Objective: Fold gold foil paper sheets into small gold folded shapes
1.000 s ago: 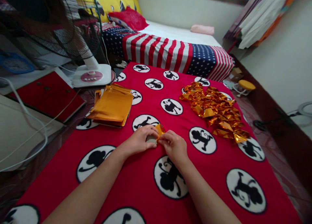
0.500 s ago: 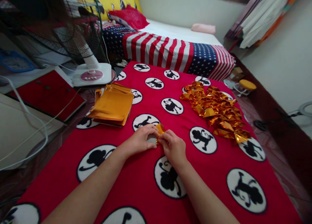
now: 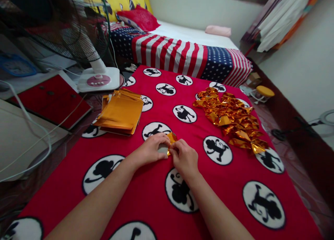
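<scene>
Two bare hands work gold foil [image 3: 172, 138] on a red cloth [image 3: 141, 201] w/ monkey-print circles. From the foil, ctr of the dial: L hand [image 3: 151, 149] at 8 o'clock, thumb & fingers curved in a C round its side, a pale patch in the gap btwn them; R hand [image 3: 186, 158] at 5 o'clock, thumb & forefinger pinching the near edge. Fingertips sit close; can't tell if the two hands touch. A loose stack [image 3: 121, 111] of flat gold sheets lies at 10 o'clock, a pile [image 3: 227, 118] of folded gold pcs at 2. A fan [image 3: 112, 78], white base w/ pink panel, stands past the stack, btwn 10 & 11. Bkgd: bed [image 3: 180, 33] at 12, stars-&-stripes drape [image 3: 171, 54] along its side, red pillow [image 3: 142, 19] twd 11, pink roll [image 3: 218, 30] at 1.
</scene>
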`<action>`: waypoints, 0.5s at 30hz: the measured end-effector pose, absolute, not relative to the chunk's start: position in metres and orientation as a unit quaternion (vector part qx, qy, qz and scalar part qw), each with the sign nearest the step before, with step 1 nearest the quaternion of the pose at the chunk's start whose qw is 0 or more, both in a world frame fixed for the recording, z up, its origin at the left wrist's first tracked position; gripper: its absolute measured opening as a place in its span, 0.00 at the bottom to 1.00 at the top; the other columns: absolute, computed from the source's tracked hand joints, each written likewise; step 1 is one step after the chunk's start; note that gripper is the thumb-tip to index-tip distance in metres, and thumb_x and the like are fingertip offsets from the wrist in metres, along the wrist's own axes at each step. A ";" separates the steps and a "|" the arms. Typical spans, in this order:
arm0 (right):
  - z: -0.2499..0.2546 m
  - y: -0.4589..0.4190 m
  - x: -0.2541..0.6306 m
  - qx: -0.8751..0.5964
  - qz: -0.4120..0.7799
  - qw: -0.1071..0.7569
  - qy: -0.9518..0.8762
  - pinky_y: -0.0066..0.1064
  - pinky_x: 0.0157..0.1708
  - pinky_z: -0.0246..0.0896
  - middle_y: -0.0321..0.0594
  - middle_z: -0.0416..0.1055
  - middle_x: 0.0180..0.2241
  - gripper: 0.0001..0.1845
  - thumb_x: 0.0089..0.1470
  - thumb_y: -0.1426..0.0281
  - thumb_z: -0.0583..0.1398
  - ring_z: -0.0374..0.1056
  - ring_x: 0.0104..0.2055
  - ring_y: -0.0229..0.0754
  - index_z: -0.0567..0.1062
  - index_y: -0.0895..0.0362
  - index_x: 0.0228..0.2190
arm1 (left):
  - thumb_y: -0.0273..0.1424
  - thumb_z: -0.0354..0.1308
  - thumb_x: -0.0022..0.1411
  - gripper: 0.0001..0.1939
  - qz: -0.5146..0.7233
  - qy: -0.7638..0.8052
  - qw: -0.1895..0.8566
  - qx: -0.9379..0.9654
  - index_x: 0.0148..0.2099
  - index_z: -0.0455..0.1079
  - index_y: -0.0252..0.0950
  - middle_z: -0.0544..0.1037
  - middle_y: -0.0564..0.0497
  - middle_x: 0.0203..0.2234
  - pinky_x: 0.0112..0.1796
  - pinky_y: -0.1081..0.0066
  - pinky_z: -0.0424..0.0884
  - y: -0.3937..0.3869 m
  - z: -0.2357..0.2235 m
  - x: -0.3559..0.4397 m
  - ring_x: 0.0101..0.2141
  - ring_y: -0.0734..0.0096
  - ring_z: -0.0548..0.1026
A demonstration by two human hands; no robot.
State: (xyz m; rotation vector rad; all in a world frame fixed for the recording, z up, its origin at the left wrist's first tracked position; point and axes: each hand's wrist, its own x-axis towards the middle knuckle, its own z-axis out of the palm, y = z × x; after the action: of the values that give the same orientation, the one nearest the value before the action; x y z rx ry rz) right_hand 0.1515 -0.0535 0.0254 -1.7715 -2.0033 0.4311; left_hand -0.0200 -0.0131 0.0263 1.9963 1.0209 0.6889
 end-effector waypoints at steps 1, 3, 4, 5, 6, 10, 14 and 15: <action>0.025 -0.053 0.151 -0.640 0.158 0.214 -0.721 0.27 0.27 0.47 0.32 0.72 0.32 0.03 0.53 0.73 0.61 0.67 0.31 0.36 0.74 0.53 0.29 | 0.20 0.70 0.42 0.17 0.270 0.401 0.388 0.785 0.37 0.75 0.34 0.77 0.47 0.41 0.49 0.65 0.68 -0.013 0.027 -0.020 0.45 0.63 0.73; 0.025 -0.053 0.151 -0.644 0.160 0.213 -0.718 0.27 0.27 0.46 0.32 0.72 0.32 0.03 0.54 0.72 0.61 0.67 0.31 0.36 0.73 0.53 0.29 | 0.20 0.69 0.44 0.15 0.271 0.397 0.392 0.784 0.37 0.75 0.35 0.77 0.47 0.41 0.49 0.66 0.68 -0.013 0.028 -0.020 0.44 0.64 0.73; 0.025 -0.053 0.151 -0.645 0.161 0.213 -0.716 0.27 0.27 0.46 0.32 0.72 0.32 0.02 0.54 0.72 0.61 0.67 0.31 0.36 0.73 0.53 0.29 | 0.20 0.67 0.47 0.13 0.273 0.396 0.394 0.783 0.37 0.75 0.35 0.77 0.48 0.40 0.48 0.66 0.68 -0.013 0.029 -0.020 0.44 0.65 0.74; 0.025 -0.053 0.151 -0.646 0.161 0.214 -0.715 0.27 0.27 0.46 0.32 0.72 0.32 0.02 0.54 0.72 0.61 0.67 0.31 0.36 0.72 0.53 0.30 | 0.21 0.66 0.49 0.11 0.276 0.396 0.395 0.782 0.37 0.75 0.35 0.77 0.48 0.39 0.48 0.67 0.68 -0.013 0.029 -0.019 0.43 0.66 0.74; 0.024 -0.053 0.151 -0.647 0.162 0.216 -0.713 0.27 0.27 0.46 0.32 0.72 0.32 0.02 0.54 0.72 0.61 0.67 0.31 0.36 0.72 0.53 0.30 | 0.21 0.65 0.51 0.09 0.278 0.398 0.396 0.779 0.37 0.75 0.35 0.77 0.49 0.39 0.47 0.67 0.68 -0.013 0.030 -0.018 0.42 0.67 0.74; 0.023 -0.054 0.150 -0.652 0.166 0.221 -0.706 0.27 0.27 0.46 0.32 0.72 0.31 0.03 0.53 0.73 0.61 0.68 0.31 0.37 0.71 0.53 0.31 | 0.22 0.65 0.50 0.08 0.291 0.415 0.384 0.772 0.35 0.75 0.34 0.77 0.49 0.37 0.45 0.68 0.68 -0.014 0.030 -0.014 0.41 0.67 0.74; 0.023 -0.054 0.150 -0.657 0.164 0.219 -0.703 0.26 0.27 0.46 0.32 0.73 0.31 0.03 0.52 0.72 0.61 0.68 0.32 0.37 0.71 0.53 0.31 | 0.20 0.67 0.45 0.13 0.291 0.418 0.376 0.774 0.36 0.75 0.34 0.77 0.49 0.37 0.46 0.67 0.69 -0.016 0.027 -0.012 0.40 0.66 0.74; 0.023 -0.054 0.150 -0.657 0.164 0.220 -0.702 0.26 0.27 0.46 0.32 0.73 0.31 0.03 0.52 0.72 0.61 0.68 0.32 0.37 0.71 0.53 0.31 | 0.20 0.66 0.45 0.13 0.291 0.418 0.377 0.774 0.36 0.75 0.34 0.77 0.49 0.37 0.46 0.67 0.69 -0.016 0.026 -0.012 0.40 0.66 0.74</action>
State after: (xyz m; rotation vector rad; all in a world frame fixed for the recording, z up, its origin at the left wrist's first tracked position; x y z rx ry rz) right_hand 0.1498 -0.0535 0.0225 -1.8184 -1.9416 0.4540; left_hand -0.0118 -0.0160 0.0265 1.9796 1.0679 0.7449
